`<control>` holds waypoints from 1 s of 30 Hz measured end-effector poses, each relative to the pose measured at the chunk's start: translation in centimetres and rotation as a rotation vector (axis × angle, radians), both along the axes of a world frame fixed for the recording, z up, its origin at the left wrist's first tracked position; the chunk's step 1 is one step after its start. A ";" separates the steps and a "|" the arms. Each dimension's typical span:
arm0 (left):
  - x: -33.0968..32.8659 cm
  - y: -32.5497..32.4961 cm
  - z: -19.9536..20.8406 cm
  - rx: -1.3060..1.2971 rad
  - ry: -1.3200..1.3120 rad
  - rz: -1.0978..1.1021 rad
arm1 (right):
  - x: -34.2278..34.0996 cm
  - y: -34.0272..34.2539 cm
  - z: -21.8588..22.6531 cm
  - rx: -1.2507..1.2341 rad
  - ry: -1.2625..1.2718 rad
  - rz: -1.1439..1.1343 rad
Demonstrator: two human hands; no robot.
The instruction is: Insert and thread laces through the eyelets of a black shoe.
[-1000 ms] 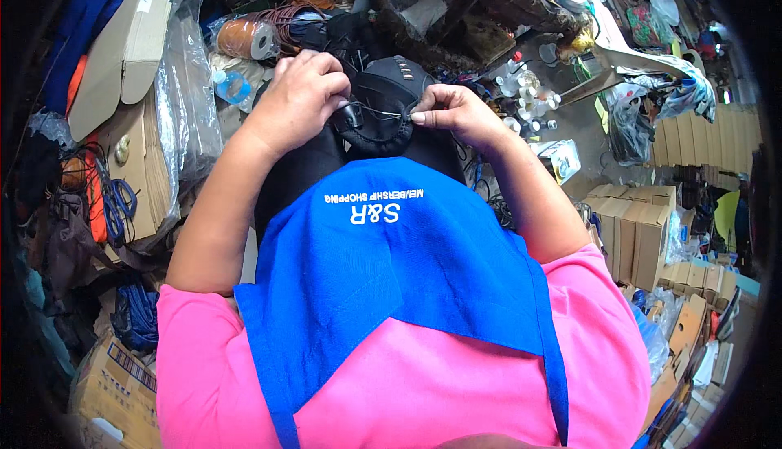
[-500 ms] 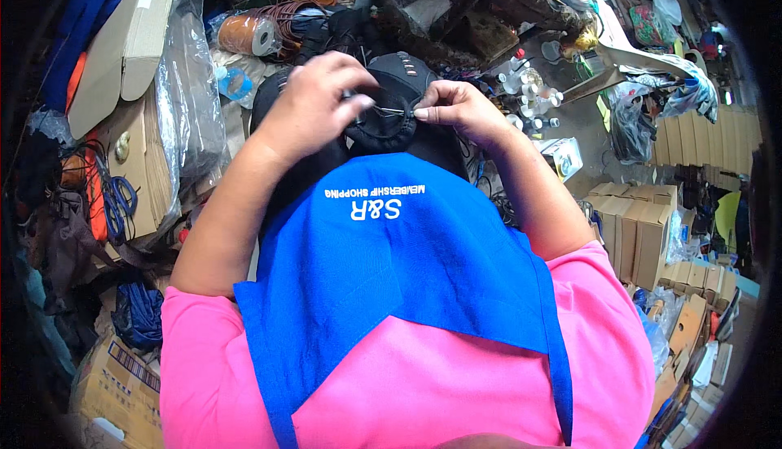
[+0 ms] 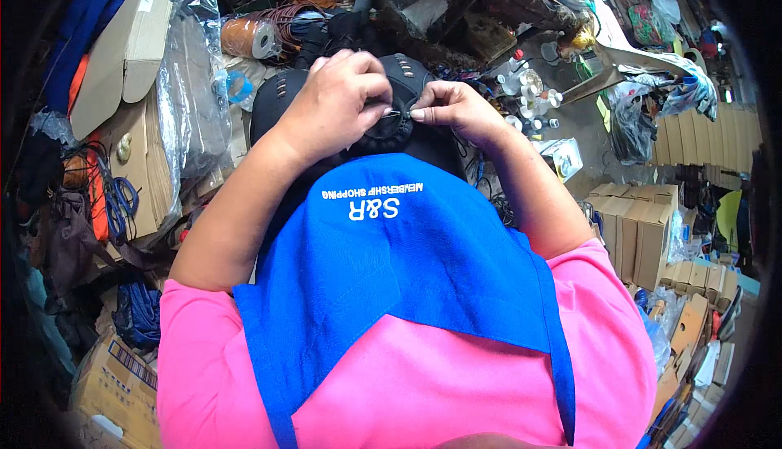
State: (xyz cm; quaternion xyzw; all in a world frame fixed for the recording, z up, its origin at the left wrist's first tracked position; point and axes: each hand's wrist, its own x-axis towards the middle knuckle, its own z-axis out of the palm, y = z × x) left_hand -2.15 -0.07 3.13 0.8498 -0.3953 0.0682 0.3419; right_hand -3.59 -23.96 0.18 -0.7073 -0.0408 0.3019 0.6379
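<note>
A black rounded piece with a dark, thick rim lies in front of me, beyond my blue apron. My left hand is closed in a pinch beside it, with a thin, shiny needle-like piece at its fingertips. Thumb and forefinger of my right hand pinch the right edge of the black piece, close to the other end of the shiny piece. Its exact kind is too small to tell, and my left fingers hide part of the black piece.
An orange spool and a plastic-wrapped sheet are at the upper left. Blue-handled scissors lie on the far left. Several small bottles stand right of my right hand, with cardboard boxes farther right.
My left hand has moved right, closer to my right hand, and its fingers have closed together. The visible stretch of the thin shiny piece is shorter. My right hand stays nearly in place.
</note>
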 end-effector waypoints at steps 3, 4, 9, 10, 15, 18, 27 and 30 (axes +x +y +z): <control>1.2 -1.3 -1.0 -0.024 -0.104 0.028 | 0.0 0.2 0.1 0.002 0.003 0.003; 1.3 -1.7 -1.7 0.009 -0.098 0.096 | 0.0 0.3 0.1 0.007 0.002 0.000; 0.0 -1.9 -1.8 0.102 0.045 0.032 | -0.1 -0.1 -1.0 0.018 -0.010 -0.021; -0.2 -1.9 -1.7 0.117 0.059 0.013 | -0.1 -0.3 -1.0 0.004 -0.016 -0.022; 0.4 -1.6 -1.4 0.204 0.092 -0.057 | 0.2 -0.3 -1.2 -0.004 -0.040 0.018; 0.1 -0.2 -1.3 0.234 0.055 -0.042 | 0.1 -1.4 0.6 -0.003 -0.025 -0.038; -0.5 -1.3 -0.8 0.135 0.448 0.008 | -3.2 -2.5 -0.7 -0.164 -0.165 -0.079; -0.3 -1.5 -1.2 0.165 0.350 -0.022 | -4.5 -3.6 -0.6 -0.176 -0.130 -0.117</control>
